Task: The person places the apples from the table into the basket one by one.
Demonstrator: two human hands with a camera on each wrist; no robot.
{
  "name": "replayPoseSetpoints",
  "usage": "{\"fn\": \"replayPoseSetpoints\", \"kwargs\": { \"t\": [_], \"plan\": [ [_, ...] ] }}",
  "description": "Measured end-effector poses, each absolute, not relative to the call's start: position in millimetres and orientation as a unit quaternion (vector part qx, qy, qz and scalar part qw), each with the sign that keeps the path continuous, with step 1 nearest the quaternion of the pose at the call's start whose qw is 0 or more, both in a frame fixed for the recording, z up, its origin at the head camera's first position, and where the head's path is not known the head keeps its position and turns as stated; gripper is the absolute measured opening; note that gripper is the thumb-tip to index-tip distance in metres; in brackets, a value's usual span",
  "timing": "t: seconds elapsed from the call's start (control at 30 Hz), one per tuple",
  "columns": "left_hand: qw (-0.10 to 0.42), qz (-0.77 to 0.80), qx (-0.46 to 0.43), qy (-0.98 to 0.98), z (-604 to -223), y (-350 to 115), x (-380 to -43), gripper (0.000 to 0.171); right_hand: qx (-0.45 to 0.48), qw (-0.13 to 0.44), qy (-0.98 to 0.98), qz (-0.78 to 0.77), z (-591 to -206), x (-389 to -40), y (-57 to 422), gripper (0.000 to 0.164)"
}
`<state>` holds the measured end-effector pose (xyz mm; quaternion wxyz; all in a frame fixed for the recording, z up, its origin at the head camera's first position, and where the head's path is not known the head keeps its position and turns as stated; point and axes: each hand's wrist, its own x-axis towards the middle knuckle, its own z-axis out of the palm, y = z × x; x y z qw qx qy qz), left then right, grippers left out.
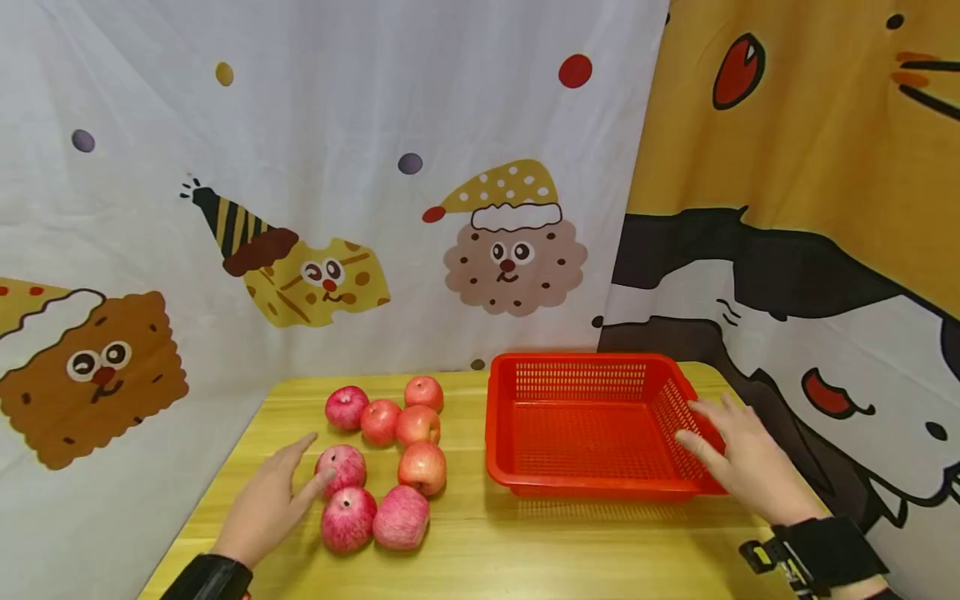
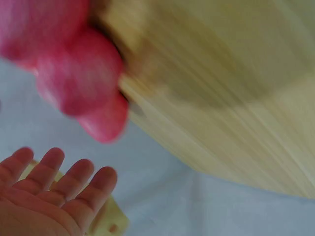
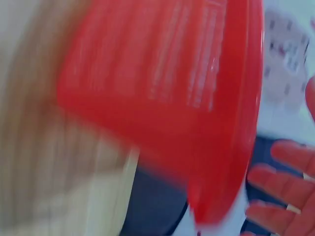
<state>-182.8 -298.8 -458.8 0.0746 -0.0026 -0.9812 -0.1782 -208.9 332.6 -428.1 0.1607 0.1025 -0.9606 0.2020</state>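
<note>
Several red and pink apples (image 1: 379, 422) stand grouped on the left half of the table. My left hand (image 1: 272, 500) hovers just left of the nearer apples, its fingers spread; its thumb overlaps one pink apple (image 1: 343, 468) in the head view, and contact cannot be told. In the left wrist view the left fingers (image 2: 91, 196) look relaxed and hold nothing. On the right stands a red plastic basket (image 1: 577, 487) with nothing in it. My right hand (image 1: 750, 458) is at its right rim, fingers extended; the right wrist view shows these fingers (image 3: 280, 184) apart from the basket's wall.
A yellow wood-grain table (image 1: 465, 550) carries the apples and the basket, with a strip of bare wood between them. Behind it hangs a white curtain (image 1: 315, 100) with cartoon prints, and a yellow and black one (image 1: 697, 167) is on the right.
</note>
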Motion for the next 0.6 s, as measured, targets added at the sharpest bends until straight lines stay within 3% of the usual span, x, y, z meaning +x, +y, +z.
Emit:
{"fn": "replayPoseSetpoints", "kwargs": {
  "t": [0.17,0.33,0.6],
  "plan": [
    [0.079,-0.166,-0.036,-0.982,-474,-273,-168,0.08,0.163,0.153,-0.956,0.19,-453,-190,296,0.052],
    [0.072,-0.167,-0.035,-0.983,-480,-264,-161,0.071,0.2,0.237,-0.94,0.144,-477,-183,285,0.023],
    [0.082,-0.16,-0.051,-0.982,-484,-254,-153,0.06,0.214,0.279,-0.927,0.132,-484,-182,284,0.024]
  ]
}}
